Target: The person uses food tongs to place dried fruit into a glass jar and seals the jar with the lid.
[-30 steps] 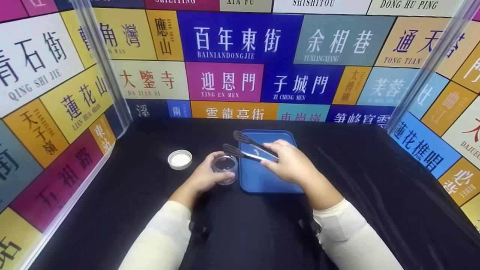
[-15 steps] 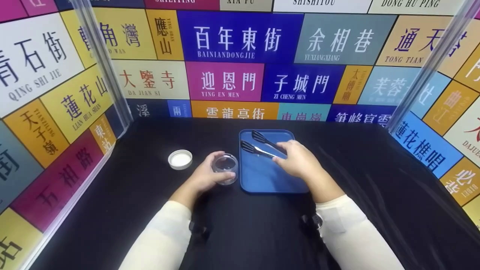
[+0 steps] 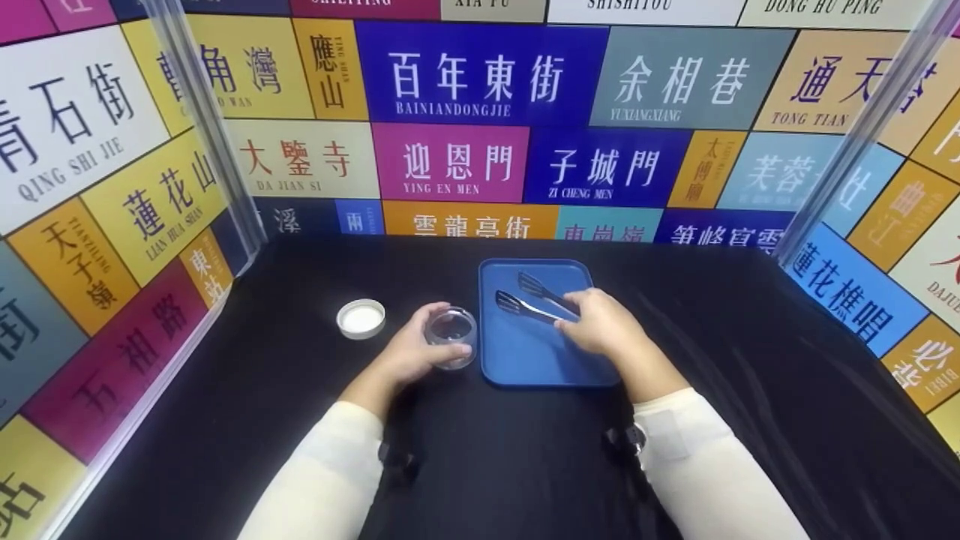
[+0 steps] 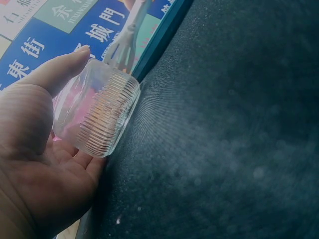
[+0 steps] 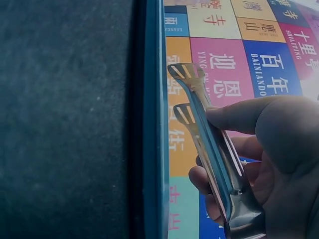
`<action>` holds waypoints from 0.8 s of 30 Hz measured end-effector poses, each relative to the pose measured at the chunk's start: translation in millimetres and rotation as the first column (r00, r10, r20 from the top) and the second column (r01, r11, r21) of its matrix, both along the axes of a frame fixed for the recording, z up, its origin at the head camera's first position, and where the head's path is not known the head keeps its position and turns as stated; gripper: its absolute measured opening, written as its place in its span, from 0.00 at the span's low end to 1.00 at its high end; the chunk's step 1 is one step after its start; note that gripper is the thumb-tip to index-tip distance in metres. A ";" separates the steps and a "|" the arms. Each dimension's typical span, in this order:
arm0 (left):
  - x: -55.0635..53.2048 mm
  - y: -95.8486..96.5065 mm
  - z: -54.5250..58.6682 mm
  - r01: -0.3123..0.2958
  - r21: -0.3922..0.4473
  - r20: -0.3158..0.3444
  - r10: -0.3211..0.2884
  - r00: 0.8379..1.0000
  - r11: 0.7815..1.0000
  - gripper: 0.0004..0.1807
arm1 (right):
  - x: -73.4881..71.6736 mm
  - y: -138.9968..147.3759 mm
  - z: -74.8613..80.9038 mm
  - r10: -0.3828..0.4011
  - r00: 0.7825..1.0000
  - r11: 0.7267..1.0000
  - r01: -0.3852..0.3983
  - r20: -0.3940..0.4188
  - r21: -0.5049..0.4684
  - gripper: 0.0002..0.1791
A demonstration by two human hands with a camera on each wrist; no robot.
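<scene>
Walls (image 3: 450, 163) of coloured rectangular panels, lettered in Chinese characters and Latin capitals, rise at 9, 12 and 3 o'clock, with pale corner strips (image 3: 214, 135) at 10 and 2. Between them spreads a bench (image 3: 480, 457) under black cloth, creased toward 4 o'clock. At about 1 o'clock from its middle lies a blue rectangular tray (image 3: 551, 364) with rounded corners and a raised rim; walls, bench and tray stand as they did a second ago.

What differs is the right hand (image 3: 604, 326), in a cream sleeve: it has drawn toward 4 o'clock. Its grip is clenched round shiny metal tongs (image 3: 534, 310) with slotted heads, dark in the head view. Those heads reached to the jar's side of the tray earlier; now both show over the tray, spread apart. Whether they touch it cannot be told. The tongs' long axis runs from 4 o'clock, at the hand, to nearly 10, where the heads point.

The left hand (image 3: 409, 345) has stayed put, grasping a clear, ribbed round jar (image 3: 454, 330) upright just beside the tray's 9 o'clock edge. Well apart, just past the jar's 9 o'clock, rests a shallow round white lid (image 3: 361, 319), likewise unmoved.
</scene>
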State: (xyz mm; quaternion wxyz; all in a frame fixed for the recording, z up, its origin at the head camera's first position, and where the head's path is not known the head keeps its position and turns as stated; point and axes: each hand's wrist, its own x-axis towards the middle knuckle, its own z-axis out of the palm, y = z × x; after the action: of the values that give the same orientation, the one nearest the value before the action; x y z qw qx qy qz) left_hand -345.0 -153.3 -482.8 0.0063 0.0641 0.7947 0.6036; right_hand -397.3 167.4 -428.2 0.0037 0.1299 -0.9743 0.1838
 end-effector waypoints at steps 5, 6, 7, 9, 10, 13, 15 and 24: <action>-0.9 -0.1 -0.7 -0.002 -0.007 -0.003 0.001 1.000 1.000 0.51 | -0.9 -1.0 -4.3 -0.025 0.999 1.000 0.024 0.035 0.014 0.34; -0.8 0.0 -0.6 -0.001 -0.008 -0.002 0.001 1.000 1.000 0.51 | -1.0 -1.1 -5.0 -0.029 0.999 0.999 0.028 0.042 0.015 0.34; -0.7 0.0 -0.3 0.000 -0.009 -0.002 0.000 1.000 1.000 0.51 | -1.1 -1.3 -5.6 -0.032 0.998 0.999 0.031 0.047 0.017 0.34; -0.8 0.0 -0.1 0.000 -0.009 0.000 0.000 1.000 1.000 0.51 | -1.4 -1.2 -6.9 -0.035 0.998 0.999 0.034 0.055 0.018 0.34; -0.7 0.1 0.1 -0.001 -0.010 0.001 0.001 1.000 1.000 0.51 | -1.5 -1.0 -7.6 -0.035 0.998 0.999 0.034 0.057 0.019 0.34; -0.6 0.1 0.0 -0.008 -0.025 0.006 0.008 1.000 1.000 0.51 | -2.0 -0.4 -9.0 -0.035 0.997 0.999 0.033 0.062 0.023 0.33; -0.8 0.1 -0.3 -0.008 -0.029 0.010 0.008 1.000 1.000 0.51 | -1.9 -0.1 -9.1 -0.035 0.997 0.999 0.034 0.065 0.026 0.32; -0.2 0.2 0.3 -0.008 -0.030 0.010 0.008 1.000 1.000 0.50 | 0.6 -1.2 -7.2 -0.009 1.000 0.999 0.008 0.024 0.036 0.21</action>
State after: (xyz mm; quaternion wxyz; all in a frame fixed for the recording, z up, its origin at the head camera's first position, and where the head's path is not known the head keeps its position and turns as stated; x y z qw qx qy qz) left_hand -345.2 -153.1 -482.5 0.0090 0.0579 0.8040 0.5918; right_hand -396.7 166.2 -435.4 -0.0096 0.1236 -0.9780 0.1677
